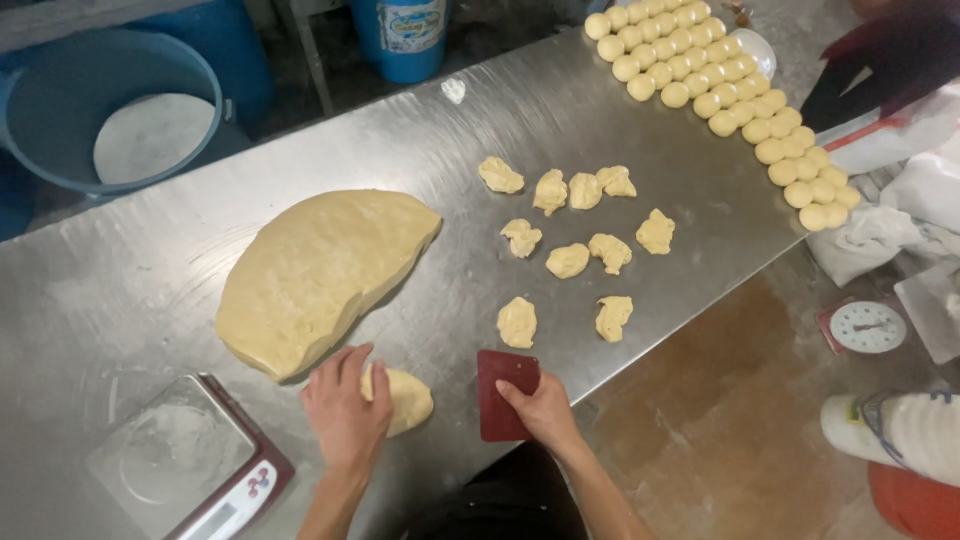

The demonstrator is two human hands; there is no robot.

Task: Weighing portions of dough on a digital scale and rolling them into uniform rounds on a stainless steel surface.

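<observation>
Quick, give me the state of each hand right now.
Left hand: open, palm pressing on a small dough piece.
Right hand: closed on the dark red scraper, held against the steel table.

place: bakery workroom | long steel table [140, 290] with a big slab of dough [315, 275] and rows of rolled dough balls [720, 85] | digital scale [190, 465] | dial scale [866, 326] | blue plastic tubs [60, 110] on bare floor
</observation>
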